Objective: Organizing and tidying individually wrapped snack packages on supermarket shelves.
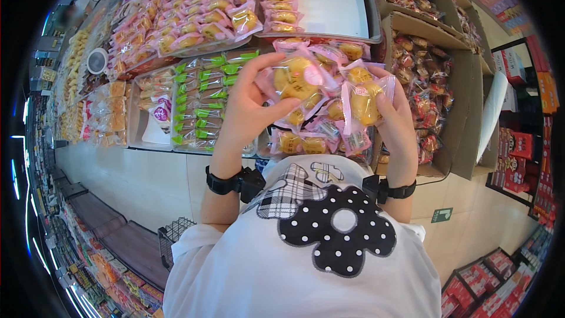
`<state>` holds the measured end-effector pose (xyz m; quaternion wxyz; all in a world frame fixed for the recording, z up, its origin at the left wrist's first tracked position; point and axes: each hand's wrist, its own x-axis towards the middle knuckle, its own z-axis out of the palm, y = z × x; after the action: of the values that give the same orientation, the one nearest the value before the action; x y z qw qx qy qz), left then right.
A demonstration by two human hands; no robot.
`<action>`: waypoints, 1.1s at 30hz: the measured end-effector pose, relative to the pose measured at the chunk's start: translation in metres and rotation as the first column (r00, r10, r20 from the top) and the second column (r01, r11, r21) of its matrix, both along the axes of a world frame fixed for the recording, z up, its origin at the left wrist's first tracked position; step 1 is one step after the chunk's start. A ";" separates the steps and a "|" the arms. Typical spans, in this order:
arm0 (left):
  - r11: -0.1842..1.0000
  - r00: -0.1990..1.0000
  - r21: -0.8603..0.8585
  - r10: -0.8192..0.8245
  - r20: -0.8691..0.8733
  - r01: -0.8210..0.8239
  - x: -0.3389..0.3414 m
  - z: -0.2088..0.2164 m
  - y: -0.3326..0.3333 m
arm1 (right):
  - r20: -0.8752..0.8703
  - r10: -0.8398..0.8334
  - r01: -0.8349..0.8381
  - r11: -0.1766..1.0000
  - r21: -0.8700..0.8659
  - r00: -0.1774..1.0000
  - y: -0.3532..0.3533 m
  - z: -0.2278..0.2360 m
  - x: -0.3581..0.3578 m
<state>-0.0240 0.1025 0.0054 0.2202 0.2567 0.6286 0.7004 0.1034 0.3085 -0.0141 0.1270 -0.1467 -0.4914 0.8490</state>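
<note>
My left hand [254, 97] is closed on a wrapped pastry [297, 79], golden and round in clear film with pink edges, thumb in front and fingers behind. In my right hand [397, 106], another wrapped pastry [364, 97] of the same kind is pinched between thumb and fingers. Both are held up over a pile of loose wrapped pastries [303, 142] lying right in front of me. Beyond the pile stands a grey tray [376, 0], with a column of wrapped pastries [282, 6] along its left side and a bare white liner [335, 9] beside it.
To the left lie rows of green-ended packets [203, 103], bagged bread [109, 112] and a large heap of pink-wrapped pastries [194, 12]. Cardboard boxes [462, 106] of small packaged snacks stand at the right. Behind me are a wire basket [172, 229] and shelves of red packages [479, 277].
</note>
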 end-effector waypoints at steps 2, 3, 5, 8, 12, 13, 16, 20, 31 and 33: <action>0.999 1.000 -0.020 -0.031 0.000 0.031 0.007 0.014 0.005 | -0.015 0.032 -0.032 0.998 0.058 0.999 -0.004 0.002 0.000; 0.999 1.000 -0.026 -0.028 -0.002 0.028 0.009 0.016 0.008 | -0.018 0.036 -0.035 0.998 0.051 0.999 -0.007 0.004 0.000; 0.997 0.996 0.042 -0.068 -0.058 0.070 0.013 0.017 0.014 | -0.050 0.028 -0.028 1.000 0.015 0.998 -0.011 0.007 -0.002; 0.997 0.980 -0.010 -0.078 -0.183 0.077 0.016 0.022 0.013 | -0.017 -0.013 0.014 0.999 0.039 1.000 -0.012 0.009 -0.003; 0.991 0.894 -0.137 -0.068 -0.443 0.008 0.019 0.032 0.014 | -0.018 -0.072 0.072 0.997 0.004 0.997 -0.012 0.011 0.001; 0.991 0.894 -0.137 -0.067 -0.442 0.006 0.020 0.034 0.014 | -0.017 -0.070 0.070 0.998 0.004 0.997 -0.011 0.012 0.003; 0.988 0.958 -0.150 -0.001 -0.288 -0.044 0.019 0.035 0.015 | 0.016 -0.121 0.120 0.990 0.071 0.992 -0.011 0.019 0.002; 0.985 0.888 -0.044 0.129 -0.441 -0.165 0.018 0.029 0.019 | 0.078 -0.186 0.151 0.933 0.327 0.980 -0.006 0.036 -0.006; 0.963 0.849 0.045 0.257 -0.462 -0.267 0.031 0.029 0.021 | -0.103 0.065 0.024 0.727 0.686 0.992 0.006 0.075 -0.036; 0.950 0.879 0.025 0.299 -0.371 -0.312 0.034 0.035 0.018 | -0.086 0.067 0.015 0.703 0.711 0.994 0.001 0.077 -0.040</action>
<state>0.0104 0.1207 0.0404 -0.0110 0.2779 0.7037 0.6538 0.0634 0.3095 0.0630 0.1874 -0.0345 -0.7750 0.6026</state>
